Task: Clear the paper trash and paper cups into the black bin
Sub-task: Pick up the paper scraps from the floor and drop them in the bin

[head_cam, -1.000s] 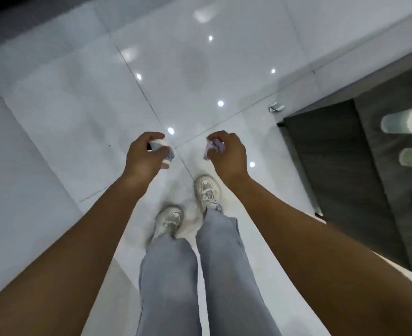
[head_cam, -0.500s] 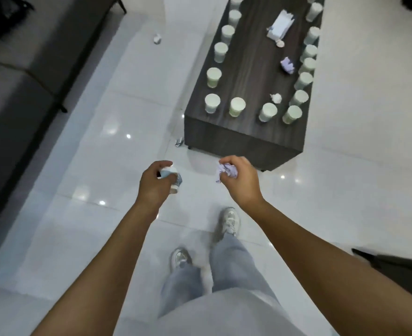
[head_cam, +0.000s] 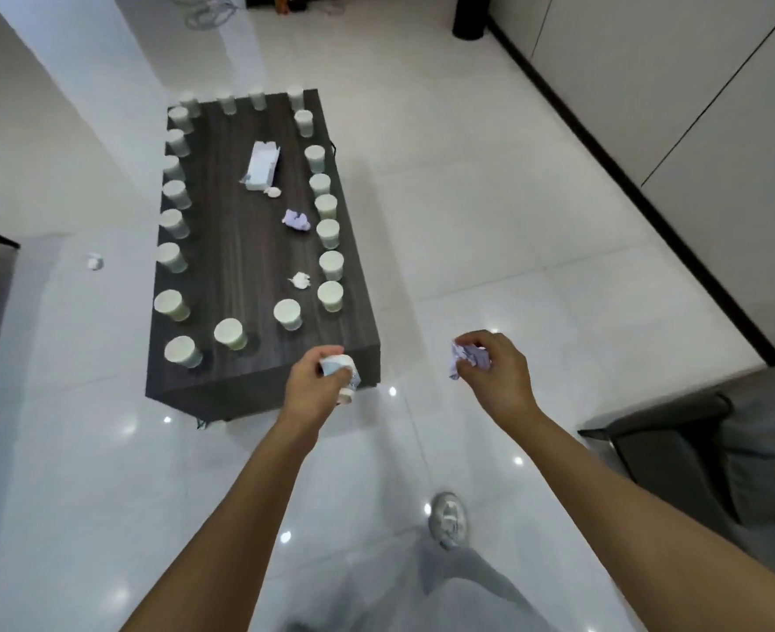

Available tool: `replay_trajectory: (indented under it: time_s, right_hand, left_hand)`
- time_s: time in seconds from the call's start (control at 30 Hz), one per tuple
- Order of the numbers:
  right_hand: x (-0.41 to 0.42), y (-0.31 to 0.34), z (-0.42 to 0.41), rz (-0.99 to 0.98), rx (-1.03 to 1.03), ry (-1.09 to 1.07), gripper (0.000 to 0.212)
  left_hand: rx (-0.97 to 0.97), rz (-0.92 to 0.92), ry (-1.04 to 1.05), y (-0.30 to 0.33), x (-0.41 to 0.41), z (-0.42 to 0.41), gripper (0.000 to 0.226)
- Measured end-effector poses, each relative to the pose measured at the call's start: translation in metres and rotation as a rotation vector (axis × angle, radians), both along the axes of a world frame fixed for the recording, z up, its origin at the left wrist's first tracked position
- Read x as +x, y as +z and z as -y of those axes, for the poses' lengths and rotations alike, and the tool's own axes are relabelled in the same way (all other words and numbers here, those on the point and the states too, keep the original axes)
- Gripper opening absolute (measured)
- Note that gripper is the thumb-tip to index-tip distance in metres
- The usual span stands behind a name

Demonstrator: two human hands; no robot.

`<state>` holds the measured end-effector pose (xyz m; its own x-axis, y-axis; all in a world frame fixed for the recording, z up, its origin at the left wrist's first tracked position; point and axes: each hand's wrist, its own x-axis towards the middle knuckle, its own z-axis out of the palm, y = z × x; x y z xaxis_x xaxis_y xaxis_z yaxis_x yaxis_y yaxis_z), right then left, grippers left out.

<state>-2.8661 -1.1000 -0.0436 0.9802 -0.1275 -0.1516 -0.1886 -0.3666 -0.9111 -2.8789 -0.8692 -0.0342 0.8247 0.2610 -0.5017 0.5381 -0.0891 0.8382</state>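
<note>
Left hand (head_cam: 312,385): fingers curled round a crushed cup (head_cam: 343,375), held over the floor (head_cam: 467,230) just off the near end of the table (head_cam: 240,262). Right hand (head_cam: 497,374): pinching a crumpled lilac paper (head_cam: 465,360) at the fingertips, to the right of the table and apart from it.

On the table: cups (head_cam: 328,233) upright in rows along both long edges and across the far and near ends. Between the rows, a white torn box (head_cam: 262,166) toward the far end, a small white scrap (head_cam: 272,192) just beside it, a lilac wad (head_cam: 296,219) mid-table, a white wad (head_cam: 300,280) nearer the front.

On the floor: white ball (head_cam: 95,262) left of the table, well apart from it. Black bin (head_cam: 467,16) at the far wall, well beyond the table and both hands. Grey sofa (head_cam: 718,449) at right edge. One shoe (head_cam: 447,517) and grey trouser leg (head_cam: 463,586) low in frame.
</note>
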Motion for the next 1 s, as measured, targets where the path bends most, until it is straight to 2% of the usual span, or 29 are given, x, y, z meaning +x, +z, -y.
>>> replay_trajectory:
  time_s: [0.2, 0.43, 0.63, 1.0]
  right_hand:
    - [0.095, 0.016, 0.099, 0.026, 0.027, -0.133, 0.029]
    - [0.21, 0.008, 0.136, -0.012, 0.044, -0.152, 0.027]
    - [0.366, -0.001, 0.146, 0.011, 0.007, -0.14, 0.028]
    - [0.646, 0.022, 0.171, 0.044, 0.017, -0.176, 0.024]
  left_hand:
    - [-0.039, 0.071, -0.136, 0.013, 0.094, 0.104, 0.026]
    - [-0.052, 0.077, -0.097, 0.007, 0.228, 0.139, 0.029]
    - [-0.082, 0.086, -0.128, -0.003, 0.395, 0.155, 0.027]
    - [-0.038, 0.151, -0.279, 0.026, 0.698, 0.192, 0.026]
